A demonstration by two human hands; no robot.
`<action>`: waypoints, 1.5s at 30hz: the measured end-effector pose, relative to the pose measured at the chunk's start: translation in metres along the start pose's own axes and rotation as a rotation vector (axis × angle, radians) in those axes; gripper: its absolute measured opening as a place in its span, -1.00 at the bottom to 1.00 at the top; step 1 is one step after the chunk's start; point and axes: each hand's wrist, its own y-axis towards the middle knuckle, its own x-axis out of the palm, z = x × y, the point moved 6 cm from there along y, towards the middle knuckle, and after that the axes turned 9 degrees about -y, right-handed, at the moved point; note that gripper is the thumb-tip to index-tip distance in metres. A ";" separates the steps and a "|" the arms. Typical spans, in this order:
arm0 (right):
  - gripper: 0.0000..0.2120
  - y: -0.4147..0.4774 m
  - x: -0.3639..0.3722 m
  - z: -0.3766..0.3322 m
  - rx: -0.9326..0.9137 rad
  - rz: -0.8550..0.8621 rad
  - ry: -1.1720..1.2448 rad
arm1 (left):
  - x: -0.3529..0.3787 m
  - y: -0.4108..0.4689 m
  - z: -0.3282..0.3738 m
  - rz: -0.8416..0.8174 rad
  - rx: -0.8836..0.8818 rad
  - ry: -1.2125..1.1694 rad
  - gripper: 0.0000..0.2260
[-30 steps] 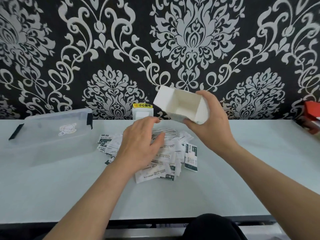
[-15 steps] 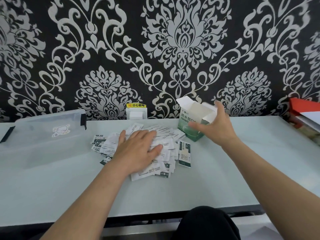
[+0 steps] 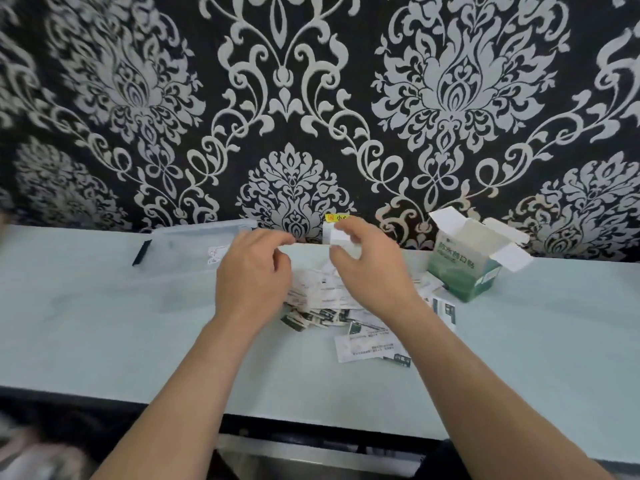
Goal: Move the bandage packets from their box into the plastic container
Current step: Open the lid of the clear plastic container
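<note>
Several bandage packets (image 3: 327,299) lie in a loose heap on the pale table (image 3: 104,323), under and between my hands. My left hand (image 3: 252,275) hovers over the heap's left side with curled fingers; its palm side is hidden. My right hand (image 3: 370,271) is raised beside it, thumb and fingers pinching a small white bundle of packets (image 3: 344,242). The green and white bandage box (image 3: 464,268) stands to the right with its flaps open. The clear plastic container (image 3: 187,247), with a black latch, sits at the back left.
A white wall socket with a yellow label (image 3: 335,218) shows behind my right hand. The patterned black and white wall runs along the table's far edge. The table's dark front edge (image 3: 311,427) is near me.
My right hand let go of the box, now standing on the table, and came over the heap. My left hand lifted off the packets and curled. The view shifted left.
</note>
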 end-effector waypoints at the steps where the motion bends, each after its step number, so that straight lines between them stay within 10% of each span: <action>1: -0.60 0.005 0.022 -0.015 0.002 -0.061 0.028 | -0.019 0.001 -0.018 0.053 -0.037 0.033 -0.76; 10: -0.64 0.017 0.112 -0.068 0.024 -0.270 0.106 | -0.068 -0.003 -0.128 -0.177 -0.529 0.218 -0.57; 16: -0.79 0.043 0.110 -0.052 0.182 -0.006 0.064 | -0.094 -0.008 -0.135 0.006 -0.611 0.193 -0.78; 31: -0.78 0.057 0.115 -0.024 0.392 -0.044 0.170 | -0.090 -0.027 -0.151 0.078 -0.794 -0.145 -0.54; 37: -0.71 0.057 0.104 -0.044 0.180 0.014 -0.074 | -0.116 -0.021 -0.144 0.128 -0.705 0.070 -0.80; 45: -0.76 0.045 0.104 -0.056 0.082 -0.044 -0.095 | -0.100 -0.026 -0.135 0.167 -0.775 -0.326 -0.82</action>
